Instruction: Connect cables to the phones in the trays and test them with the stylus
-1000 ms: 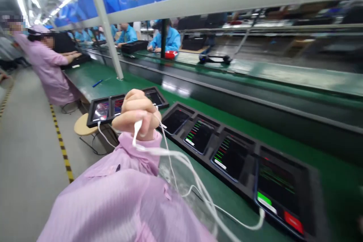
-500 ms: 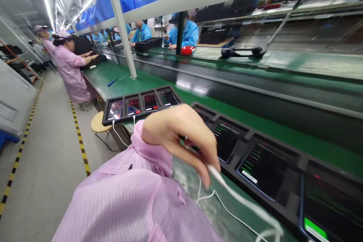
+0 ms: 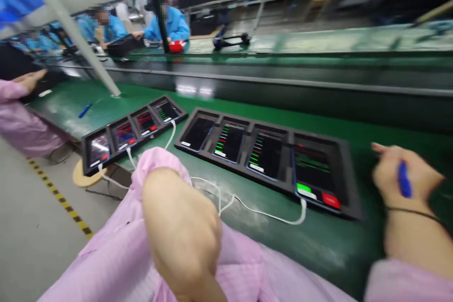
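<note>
My left hand (image 3: 184, 226) bends downward in front of my pink sleeve; its fingers are hidden or blurred, and I cannot see anything in them. At the right, my right hand (image 3: 399, 174) is closed around a blue pen (image 3: 404, 180), just beyond the end of the nearer black tray (image 3: 352, 179). That tray bears several phones in compartments, among them a large lit phone (image 3: 314, 174) showing green and red buttons. A white cable (image 3: 279, 219) runs over the table to this phone's lower edge.
A second black tray (image 3: 85, 158) of phones stands to the left, with white cables (image 3: 130, 156) at its phones. Beyond it lie another blue pen (image 3: 85, 110) and a slanting post (image 3: 76, 33). A stool (image 3: 83, 177) and a co-worker in pink (image 3: 24, 122) are at left.
The view has swung right. My left hand no longer holds the white cable and has dropped lower, turned downward. My right hand with the blue pen has come into view.
</note>
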Action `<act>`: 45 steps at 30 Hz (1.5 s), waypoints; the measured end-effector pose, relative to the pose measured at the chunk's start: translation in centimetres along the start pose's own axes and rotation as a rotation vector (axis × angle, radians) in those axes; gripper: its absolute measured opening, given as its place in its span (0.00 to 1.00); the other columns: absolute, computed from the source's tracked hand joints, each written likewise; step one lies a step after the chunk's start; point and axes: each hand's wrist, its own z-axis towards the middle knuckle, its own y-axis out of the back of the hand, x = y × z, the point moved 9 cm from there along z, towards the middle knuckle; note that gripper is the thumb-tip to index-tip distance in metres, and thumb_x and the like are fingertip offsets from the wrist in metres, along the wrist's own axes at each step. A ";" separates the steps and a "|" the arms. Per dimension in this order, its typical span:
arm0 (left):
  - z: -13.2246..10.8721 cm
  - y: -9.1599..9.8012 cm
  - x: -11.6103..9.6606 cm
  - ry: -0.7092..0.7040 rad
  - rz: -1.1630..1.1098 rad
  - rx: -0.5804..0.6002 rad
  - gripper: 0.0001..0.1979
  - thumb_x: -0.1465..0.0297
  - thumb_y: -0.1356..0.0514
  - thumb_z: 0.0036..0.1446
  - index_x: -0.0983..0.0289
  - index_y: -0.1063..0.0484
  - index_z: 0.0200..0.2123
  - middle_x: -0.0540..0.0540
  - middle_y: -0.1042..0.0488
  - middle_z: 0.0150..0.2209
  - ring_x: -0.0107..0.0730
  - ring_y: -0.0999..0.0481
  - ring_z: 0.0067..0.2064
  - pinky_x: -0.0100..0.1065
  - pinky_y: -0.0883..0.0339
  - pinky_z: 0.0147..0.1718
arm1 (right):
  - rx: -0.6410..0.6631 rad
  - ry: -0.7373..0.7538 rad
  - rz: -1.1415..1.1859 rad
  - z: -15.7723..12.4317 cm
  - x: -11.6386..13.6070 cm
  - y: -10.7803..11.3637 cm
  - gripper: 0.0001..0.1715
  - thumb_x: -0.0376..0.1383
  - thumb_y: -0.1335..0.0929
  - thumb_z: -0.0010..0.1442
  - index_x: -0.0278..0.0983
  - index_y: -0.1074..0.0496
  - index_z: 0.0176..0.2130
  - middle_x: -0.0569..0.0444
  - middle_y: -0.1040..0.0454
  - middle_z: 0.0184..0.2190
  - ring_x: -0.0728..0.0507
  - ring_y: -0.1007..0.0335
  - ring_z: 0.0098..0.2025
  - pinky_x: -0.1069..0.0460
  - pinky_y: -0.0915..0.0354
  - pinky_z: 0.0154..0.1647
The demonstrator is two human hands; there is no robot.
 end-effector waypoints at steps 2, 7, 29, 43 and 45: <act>-0.6 0.6 -0.9 -0.066 0.146 -0.161 0.18 0.68 0.33 0.52 0.60 0.37 0.17 0.46 0.36 0.14 0.27 0.30 0.20 0.28 0.37 0.21 | 0.032 -0.084 0.164 0.1 -1.5 0.4 0.25 0.49 0.41 0.63 0.36 0.29 0.26 0.32 0.23 0.31 0.32 0.24 0.38 0.40 0.32 0.41; -1.3 2.9 -0.9 -0.049 0.383 -0.458 0.19 0.69 0.43 0.62 0.60 0.38 0.18 0.48 0.43 0.12 0.30 0.42 0.14 0.34 0.44 0.15 | 0.045 0.007 0.247 -2.1 1.2 2.1 0.29 0.53 0.45 0.65 0.38 0.27 0.33 0.40 0.21 0.35 0.40 0.23 0.37 0.47 0.30 0.43; 0.8 3.4 1.1 0.282 0.399 -0.718 0.13 0.68 0.39 0.52 0.57 0.34 0.17 0.49 0.42 0.12 0.32 0.36 0.18 0.34 0.40 0.17 | 0.173 0.290 0.490 -9.4 6.7 4.8 0.22 0.50 0.41 0.67 0.41 0.26 0.34 0.53 0.21 0.31 0.41 0.27 0.36 0.31 0.49 0.67; 5.9 4.1 3.0 0.455 0.394 -0.681 0.12 0.71 0.43 0.54 0.52 0.25 0.22 0.49 0.43 0.10 0.34 0.41 0.15 0.40 0.42 0.16 | 0.331 0.359 0.376 -9.7 6.6 2.9 0.22 0.53 0.38 0.62 0.43 0.24 0.40 0.52 0.24 0.36 0.38 0.29 0.44 0.31 0.56 0.69; 5.5 3.8 3.5 0.504 0.355 -0.697 0.10 0.70 0.42 0.53 0.54 0.24 0.23 0.50 0.41 0.11 0.34 0.41 0.15 0.41 0.43 0.16 | 0.340 0.380 0.378 -9.9 6.7 3.0 0.21 0.52 0.38 0.62 0.43 0.23 0.40 0.52 0.25 0.36 0.38 0.29 0.44 0.31 0.57 0.69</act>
